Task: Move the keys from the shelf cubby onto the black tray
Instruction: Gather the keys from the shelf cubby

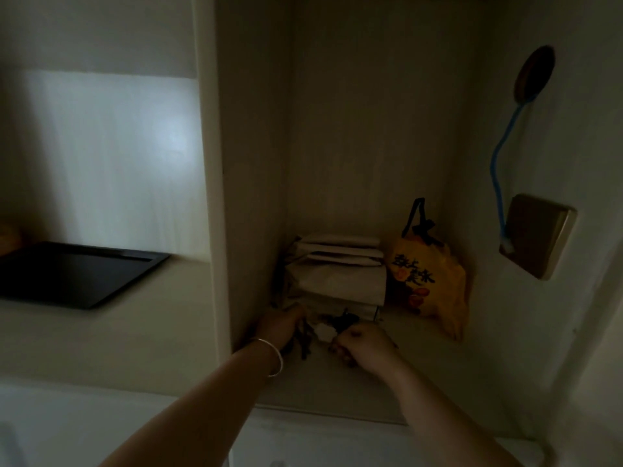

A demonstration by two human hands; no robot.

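Observation:
Both hands reach into a dim shelf cubby (421, 375). A bunch of dark keys (305, 338) with a white tag (324, 332) lies on the cubby floor between them. My left hand (281, 326), with a silver bangle on the wrist, is closed over the left part of the bunch. My right hand (362, 345) is curled shut at the right part, where more dark pieces (344, 320) show. The black tray (77, 273) lies flat on the counter to the left, beyond the cubby's side wall.
Folded paper bags (337, 271) are stacked right behind the keys. A yellow plastic bag (429, 281) leans in the back right corner. A wall plate (536, 235) with a blue cord (499, 170) sits on the right wall. A vertical panel (215, 197) separates cubby and tray.

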